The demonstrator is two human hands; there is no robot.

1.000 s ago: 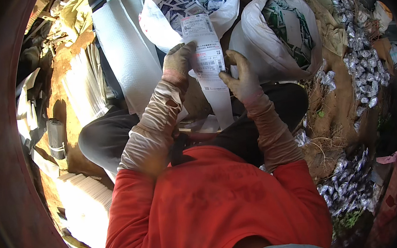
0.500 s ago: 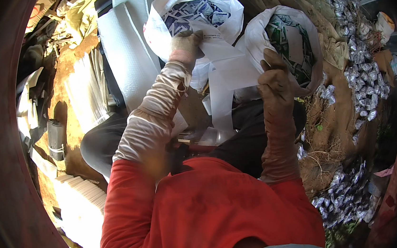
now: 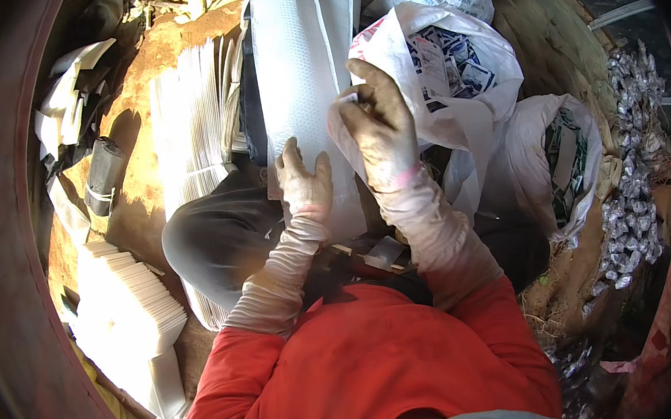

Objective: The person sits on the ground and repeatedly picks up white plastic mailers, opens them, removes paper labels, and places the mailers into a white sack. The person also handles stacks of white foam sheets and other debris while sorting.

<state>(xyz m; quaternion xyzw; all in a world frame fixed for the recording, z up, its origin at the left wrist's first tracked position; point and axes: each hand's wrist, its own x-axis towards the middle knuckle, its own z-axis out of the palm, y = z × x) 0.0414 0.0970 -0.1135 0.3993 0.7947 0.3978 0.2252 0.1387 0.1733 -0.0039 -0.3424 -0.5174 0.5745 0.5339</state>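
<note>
My left hand [image 3: 304,182], in a pale work glove, is open with its fingers apart. It is held over the lower part of a long white textured sheet [image 3: 294,76], and I cannot tell whether it touches. My right hand [image 3: 384,124], in a soiled glove, is raised in front of a white sack [image 3: 457,125] of small blue-and-white packets [image 3: 462,60]. Its fingers are bent around a thin white piece of paper [image 3: 342,138], mostly hidden behind the hand. Farther right, a second white sack [image 3: 521,167] holds green packets [image 3: 576,154].
Bundled paper stacks [image 3: 189,118] stand left of the sheets, and another pale stack [image 3: 139,309] lies nearer. A dark roll [image 3: 104,175] tied with string is at the far left. Many clear, shiny small packets [image 3: 630,205] lie along the right side.
Both hands have left the long white paper stretched between them. The left hand has come nearer and opened; the right has moved left and up. The view has shifted, so things sit farther right.
</note>
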